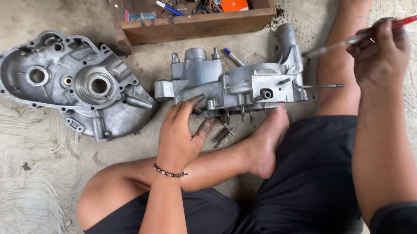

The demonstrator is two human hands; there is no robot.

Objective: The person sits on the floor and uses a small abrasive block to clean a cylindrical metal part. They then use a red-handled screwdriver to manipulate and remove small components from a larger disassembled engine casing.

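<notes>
Fingers of your left hand press the grey engine casing, bracing it upright against your foot. Your right hand grips a red-handled screwdriver, raised clear at the right.

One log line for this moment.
left hand on crankcase | right hand holds screwdriver | cover apart, left

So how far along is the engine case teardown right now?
Done: one crankcase half lies apart on the floor. In hand: the left hand steadies the other case half, braced by a foot; the right hand holds a red-handled screwdriver, clear of the case. Left: studs still stick out of that half.
</notes>
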